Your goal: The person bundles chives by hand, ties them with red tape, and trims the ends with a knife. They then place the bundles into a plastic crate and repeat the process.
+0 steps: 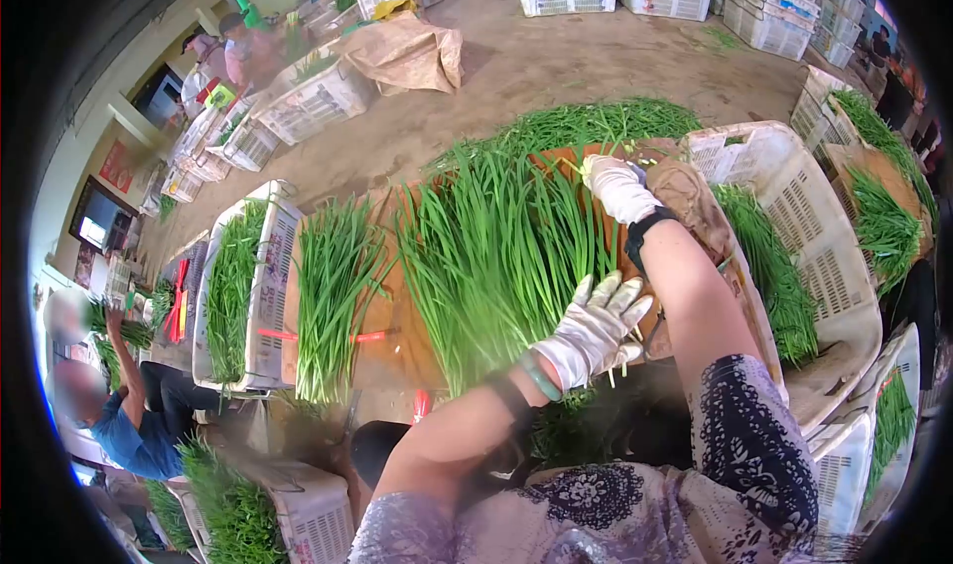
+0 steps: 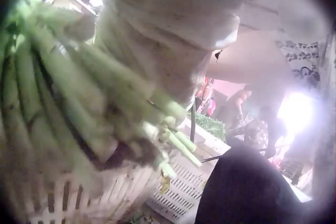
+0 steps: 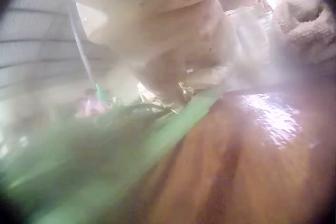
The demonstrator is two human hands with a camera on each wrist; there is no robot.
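Long green stalks (image 1: 496, 256) lie in a wide spread on the brown board (image 1: 382, 311) in the head view. My gloved left hand (image 1: 594, 334) rests at the right side of their lower ends, fingers extended; pale cut ends (image 2: 181, 142) show beside it in the left wrist view. Farther up, my gloved right hand (image 1: 620, 189) is at the upper right edge of the spread, fingers curled on a few leaf tips; in the right wrist view a blurred green leaf (image 3: 184, 116) runs to its fingers. A smaller bundle (image 1: 336, 296) lies to the left with a red strip (image 1: 372, 337) by it.
White crates with greens stand at left (image 1: 281, 286) and right (image 1: 834, 276) of the board. A brown cloth (image 1: 680, 192) lies beside the right hand. More greens (image 1: 606, 120) lie along the far edge. A seated person (image 1: 134, 425) is at the far left.
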